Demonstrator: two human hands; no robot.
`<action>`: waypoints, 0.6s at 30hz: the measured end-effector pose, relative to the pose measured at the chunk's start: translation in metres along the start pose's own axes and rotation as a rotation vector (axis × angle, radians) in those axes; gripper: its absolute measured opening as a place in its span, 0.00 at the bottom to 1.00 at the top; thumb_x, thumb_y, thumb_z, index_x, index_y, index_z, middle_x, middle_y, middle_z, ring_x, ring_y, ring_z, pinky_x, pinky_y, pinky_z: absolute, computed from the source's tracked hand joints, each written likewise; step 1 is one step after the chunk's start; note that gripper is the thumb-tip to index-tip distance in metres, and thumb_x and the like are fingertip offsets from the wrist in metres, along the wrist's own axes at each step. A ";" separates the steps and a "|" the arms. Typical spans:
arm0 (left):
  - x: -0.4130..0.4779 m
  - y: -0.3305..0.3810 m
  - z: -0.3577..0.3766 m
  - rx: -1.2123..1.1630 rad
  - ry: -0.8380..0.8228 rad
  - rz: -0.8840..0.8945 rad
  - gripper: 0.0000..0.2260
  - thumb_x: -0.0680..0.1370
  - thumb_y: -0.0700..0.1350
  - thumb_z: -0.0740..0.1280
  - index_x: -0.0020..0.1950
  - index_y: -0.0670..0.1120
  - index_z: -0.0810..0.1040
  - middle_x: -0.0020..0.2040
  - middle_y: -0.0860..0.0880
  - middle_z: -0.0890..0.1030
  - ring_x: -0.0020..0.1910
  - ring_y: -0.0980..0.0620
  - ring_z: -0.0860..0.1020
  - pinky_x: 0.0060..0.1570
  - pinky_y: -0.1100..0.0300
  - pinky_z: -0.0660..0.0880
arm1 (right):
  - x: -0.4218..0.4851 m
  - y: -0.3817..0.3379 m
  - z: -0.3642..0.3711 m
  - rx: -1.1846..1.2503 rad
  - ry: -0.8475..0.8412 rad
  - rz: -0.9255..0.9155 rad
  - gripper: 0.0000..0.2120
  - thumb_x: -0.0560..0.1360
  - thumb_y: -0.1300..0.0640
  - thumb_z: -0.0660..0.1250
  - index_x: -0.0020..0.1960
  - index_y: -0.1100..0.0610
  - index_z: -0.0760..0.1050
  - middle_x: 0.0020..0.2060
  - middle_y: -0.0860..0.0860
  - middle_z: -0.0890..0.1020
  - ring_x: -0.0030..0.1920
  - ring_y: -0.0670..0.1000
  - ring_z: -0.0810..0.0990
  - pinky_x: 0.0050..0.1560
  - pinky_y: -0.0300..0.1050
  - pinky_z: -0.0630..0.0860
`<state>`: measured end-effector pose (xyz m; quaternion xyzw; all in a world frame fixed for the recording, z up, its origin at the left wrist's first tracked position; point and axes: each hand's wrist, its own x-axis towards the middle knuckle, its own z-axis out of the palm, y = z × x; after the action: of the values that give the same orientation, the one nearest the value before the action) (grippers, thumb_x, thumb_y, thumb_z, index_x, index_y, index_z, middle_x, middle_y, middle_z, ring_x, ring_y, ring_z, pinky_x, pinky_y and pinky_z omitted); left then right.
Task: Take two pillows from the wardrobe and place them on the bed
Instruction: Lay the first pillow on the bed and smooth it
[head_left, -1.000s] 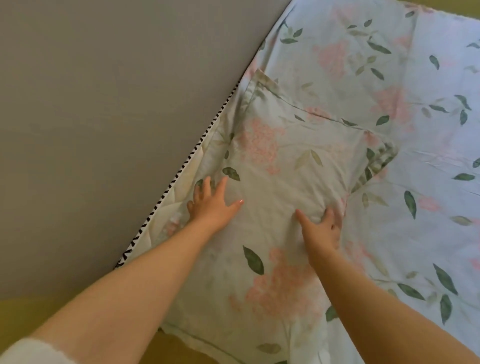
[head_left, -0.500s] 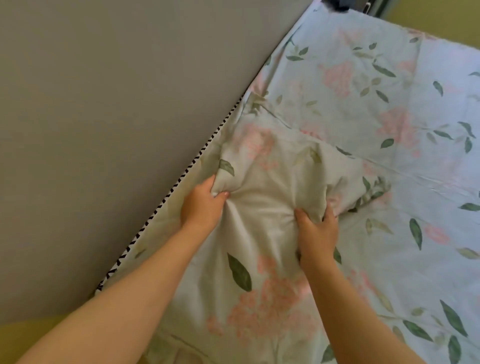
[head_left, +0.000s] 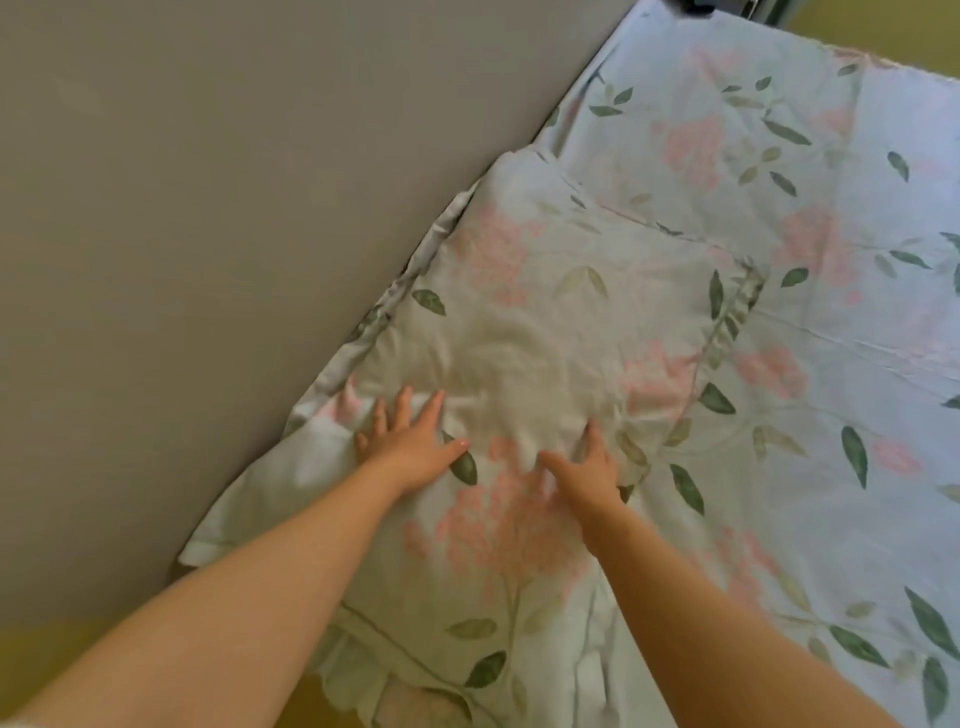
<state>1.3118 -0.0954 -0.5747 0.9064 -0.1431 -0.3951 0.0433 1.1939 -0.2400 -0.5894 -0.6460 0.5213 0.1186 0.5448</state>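
**Now both palms lie flat on the pillows**

Here the two pillows lie on the bed, end to end along the grey panel (head_left: 208, 260) that runs beside it; the far pillow (head_left: 545, 291) sits higher in the view, its frilled edge showing on the right; the near pillow (head_left: 498, 561) reaches down to the bottom of the view, where its scalloped border hangs over the bed's edge. Both wear the same pale cloth with pink flowers and green leaves, matching the sheet (head_left: 831, 415) under them; just where one pillow ends and the other begins, beneath the hands, I cannot tell.

The left hand (head_left: 410, 447) is spread flat, fingers straight and apart, palm down on the creased cloth near the panel side; it grips nothing. The right hand (head_left: 587, 470) rests just beside it, apart from it, thumb stretched towards the left hand and forefinger straight on the cloth; its other fingers are hidden behind the back of the hand; it looks open and presses rather than holds. Both bare forearms reach in from the bottom of the view; a strip of yellowish floor (head_left: 78, 654) shows at lower left.
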 end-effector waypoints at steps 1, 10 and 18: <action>-0.001 -0.001 0.004 0.006 0.022 0.000 0.32 0.76 0.64 0.55 0.75 0.61 0.41 0.78 0.52 0.37 0.76 0.43 0.38 0.73 0.40 0.45 | -0.002 0.004 0.003 0.019 -0.022 0.009 0.39 0.73 0.52 0.66 0.75 0.44 0.46 0.76 0.54 0.52 0.72 0.63 0.59 0.67 0.61 0.67; -0.052 0.006 0.011 -0.074 0.085 0.027 0.30 0.78 0.60 0.56 0.76 0.58 0.46 0.79 0.51 0.43 0.77 0.46 0.42 0.74 0.43 0.49 | -0.043 -0.005 0.002 0.065 -0.017 -0.019 0.35 0.75 0.51 0.63 0.75 0.45 0.48 0.76 0.53 0.50 0.74 0.61 0.57 0.70 0.61 0.64; -0.135 0.045 0.026 -0.358 0.201 -0.003 0.28 0.79 0.55 0.57 0.76 0.55 0.50 0.78 0.50 0.53 0.77 0.48 0.51 0.72 0.45 0.57 | -0.103 -0.001 -0.043 0.147 -0.068 -0.115 0.33 0.76 0.55 0.62 0.76 0.48 0.49 0.76 0.52 0.52 0.75 0.58 0.56 0.70 0.58 0.62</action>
<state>1.1949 -0.0980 -0.4888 0.9193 -0.0639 -0.3219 0.2173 1.1326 -0.2198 -0.4979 -0.6289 0.4717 0.0706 0.6140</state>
